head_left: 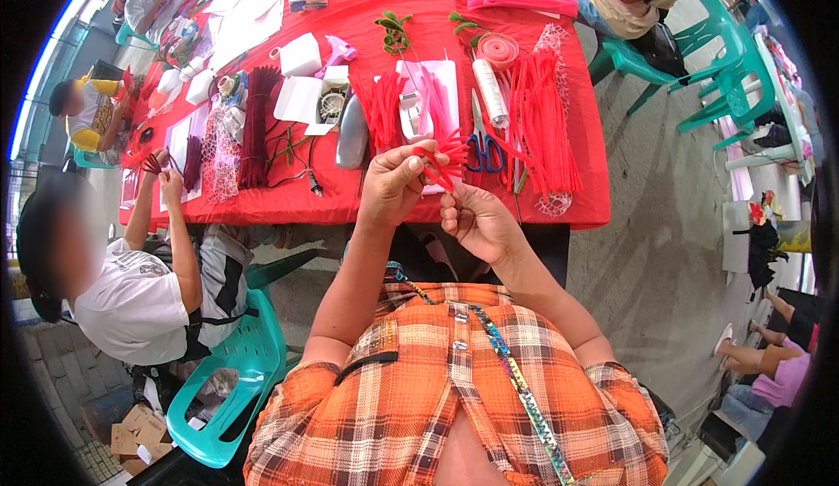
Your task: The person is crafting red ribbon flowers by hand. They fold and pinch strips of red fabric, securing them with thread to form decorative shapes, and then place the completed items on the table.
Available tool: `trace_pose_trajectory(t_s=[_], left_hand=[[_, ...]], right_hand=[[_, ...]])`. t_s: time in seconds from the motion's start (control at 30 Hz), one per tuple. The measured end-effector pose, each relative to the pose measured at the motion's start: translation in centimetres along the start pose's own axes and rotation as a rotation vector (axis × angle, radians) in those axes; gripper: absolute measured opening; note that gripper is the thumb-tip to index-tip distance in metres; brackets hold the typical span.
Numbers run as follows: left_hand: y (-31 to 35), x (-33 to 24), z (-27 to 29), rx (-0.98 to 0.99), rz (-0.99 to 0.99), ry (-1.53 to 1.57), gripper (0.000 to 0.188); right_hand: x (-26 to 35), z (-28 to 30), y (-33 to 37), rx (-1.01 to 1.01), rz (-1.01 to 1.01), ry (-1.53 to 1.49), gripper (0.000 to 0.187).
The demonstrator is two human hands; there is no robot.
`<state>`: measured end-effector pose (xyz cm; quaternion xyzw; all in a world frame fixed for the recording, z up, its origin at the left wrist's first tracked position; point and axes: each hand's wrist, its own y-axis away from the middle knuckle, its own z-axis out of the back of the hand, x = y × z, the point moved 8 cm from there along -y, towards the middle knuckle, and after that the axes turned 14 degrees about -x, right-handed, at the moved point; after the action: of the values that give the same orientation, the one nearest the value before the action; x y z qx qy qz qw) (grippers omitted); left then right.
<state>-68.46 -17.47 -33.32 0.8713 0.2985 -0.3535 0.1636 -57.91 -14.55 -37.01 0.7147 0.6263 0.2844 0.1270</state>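
Near the table's front edge, both my hands hold a cluster of red fuzzy pipe cleaners (pixel 444 164) bent into loops. My left hand (pixel 393 182) pinches the loops from the left side. Lower and to the right, my right hand (pixel 482 222) grips the gathered base between thumb and curled fingers. Just beyond my right hand lie blue-handled scissors (pixel 484 152). A bundle of straight red pipe cleaners (pixel 549 119) rests to the right, and a shorter red bunch (pixel 379 110) lies behind my left hand. Pink pipe cleaners (pixel 433 106) lie between them on a white sheet.
On the red tablecloth (pixel 590 176) stand a white roll (pixel 489 93), a pink ribbon roll (pixel 497 51), a grey bottle (pixel 352 132) and an open white box (pixel 308 101). A glue gun (pixel 336 53) lies farther back. A co-worker (pixel 131 285) sits at my left; green chairs (pixel 232 381) stand around.
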Motion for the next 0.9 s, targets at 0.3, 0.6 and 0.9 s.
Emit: trace_pose_trajectory(t_s=[0.3,0.6,0.9], left_hand=[[0.4,3.5,2.2,-0.088,0.167,0.264,0.015],[1.0,5.9,3.3,-0.317,0.261,-0.228,0.021],[-0.8,2.4,4.6,-0.137,-0.714,-1.890,0.014]], right_hand=[[-1.0,1.9,-0.1,-0.090,0.048,0.063,0.014],[1.6,4.8,-0.7,-0.234,0.230,0.687,0.017],[7.2,7.7,-3.1,-0.484,0.512,0.484,0.015]])
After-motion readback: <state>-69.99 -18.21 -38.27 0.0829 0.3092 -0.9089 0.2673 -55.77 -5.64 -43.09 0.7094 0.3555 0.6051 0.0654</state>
